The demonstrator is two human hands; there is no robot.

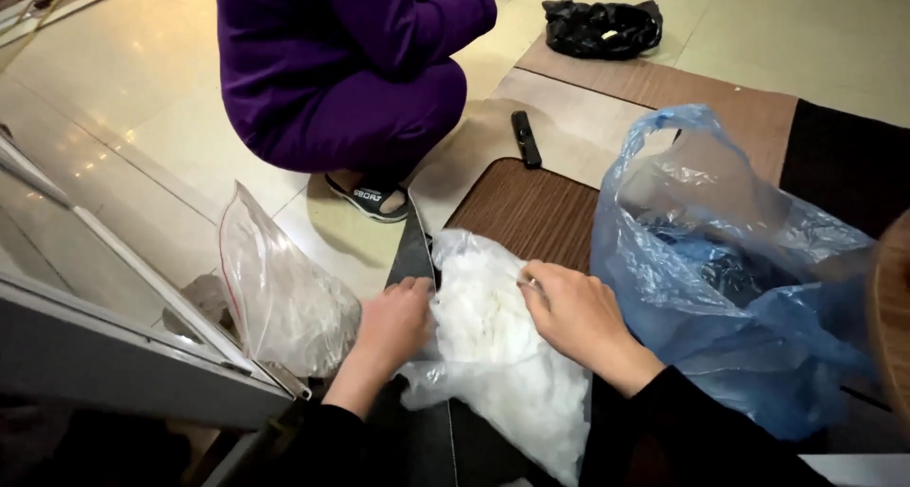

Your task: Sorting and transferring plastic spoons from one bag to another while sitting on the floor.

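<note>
Clear bag: to the outer side of our left grip we see a clear plastic bag (284, 302) with a red strip at its mouth, standing on the floor (114, 98) just beside the hand and holding pale, crumpled stuff.
Left grip: our left hand (393, 324) lies on the left edge of the white bag, fingers curled together onto the plastic; we cannot tell whether they pinch it or only press on it.
White bag: between our two grips lies the thin plastic bag (493, 354) full of white, fluffy material, on a dark strip and the brown mat, its mouth pointing away from us.
Right grip: our right hand (573, 318) rests on the bag's right side, thumb and forefinger closed on a fold of plastic near its top.
Brown mat: a wood-patterned mat (531, 212) lies just beyond both grips.
Black bar: a small black bar-shaped object (525, 138) lies well beyond our right grip, on the pale mat.
Blue bag: just outside our right grip stands a large blue plastic bag (720, 259), open, with dark contents.
Other person: beyond our left grip someone in purple clothes (351, 60) squats, one sandal (372, 199) showing.
Black heap: a black bundle (601, 28) lies far beyond our right grip.
</note>
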